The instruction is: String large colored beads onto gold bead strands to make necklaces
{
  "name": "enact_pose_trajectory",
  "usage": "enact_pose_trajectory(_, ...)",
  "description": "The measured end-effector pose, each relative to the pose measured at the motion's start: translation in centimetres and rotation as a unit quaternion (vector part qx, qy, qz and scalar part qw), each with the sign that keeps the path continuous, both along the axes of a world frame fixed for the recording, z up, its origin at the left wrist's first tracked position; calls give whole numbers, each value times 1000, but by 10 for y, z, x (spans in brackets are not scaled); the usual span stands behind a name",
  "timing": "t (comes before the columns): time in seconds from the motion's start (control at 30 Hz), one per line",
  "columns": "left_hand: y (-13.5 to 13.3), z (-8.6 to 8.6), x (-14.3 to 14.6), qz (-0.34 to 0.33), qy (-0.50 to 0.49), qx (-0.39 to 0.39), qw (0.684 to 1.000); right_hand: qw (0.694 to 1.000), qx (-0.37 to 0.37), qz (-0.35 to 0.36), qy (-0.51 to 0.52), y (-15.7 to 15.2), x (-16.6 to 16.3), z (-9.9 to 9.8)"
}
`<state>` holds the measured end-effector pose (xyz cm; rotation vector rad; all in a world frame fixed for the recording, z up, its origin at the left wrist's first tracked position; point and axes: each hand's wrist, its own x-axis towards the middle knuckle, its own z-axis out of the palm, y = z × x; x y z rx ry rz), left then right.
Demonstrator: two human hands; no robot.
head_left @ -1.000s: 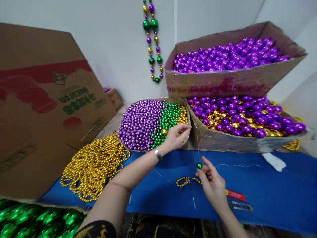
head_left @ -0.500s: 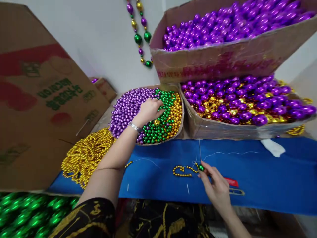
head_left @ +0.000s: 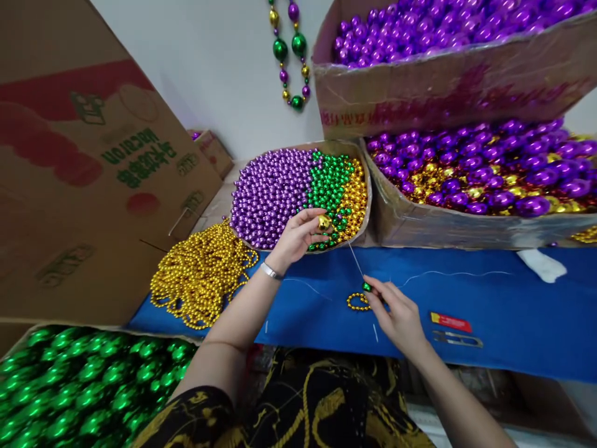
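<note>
Between the fingertips of my left hand (head_left: 298,236) is a large gold bead (head_left: 324,222), held over the front of a box (head_left: 370,214) of small purple, green and gold beads. My right hand (head_left: 396,314) pinches a long thin needle (head_left: 355,258) that points up and left toward the gold bead. A green bead (head_left: 367,287) sits at the right fingertips, on the needle's lower end. Below it, a short string of small gold beads (head_left: 357,302) lies curled on the blue cloth (head_left: 317,323). The needle tip and the gold bead are apart.
A heap of gold bead strands (head_left: 200,274) lies left of the bead box. Boxes of purple beads (head_left: 448,118) stand at right, green beads (head_left: 93,386) at lower left. A bead necklace (head_left: 297,102) hangs on the wall. Thread snips (head_left: 457,339) and a white cloth (head_left: 543,266) lie at right.
My left hand has come out of the bead box toward me, now with a gold bead. My right hand still holds the needle, now tilted to the left. The view has shifted.
</note>
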<state>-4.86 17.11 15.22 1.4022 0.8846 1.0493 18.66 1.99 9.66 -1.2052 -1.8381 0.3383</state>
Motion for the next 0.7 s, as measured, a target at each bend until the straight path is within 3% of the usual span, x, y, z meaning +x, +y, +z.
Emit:
enact_pose_trajectory(0.1,-23,-4,-3,-22,-118,-91,989,1000,-2,16,-24,1,-4,4)
enact_pose_trajectory(0.4,-41,-6,-12,9,-169,-125,978,996,19,48,-74,-1,-10,5)
enact_pose_trajectory(0.53,-46,-5,-13,-1,-168,-111,980,995,11,46,-90,-1,-11,1)
enact_pose_trajectory(0.7,-62,-9,-8,-12,-131,-37,991,994,27,25,-98,0,-14,-3)
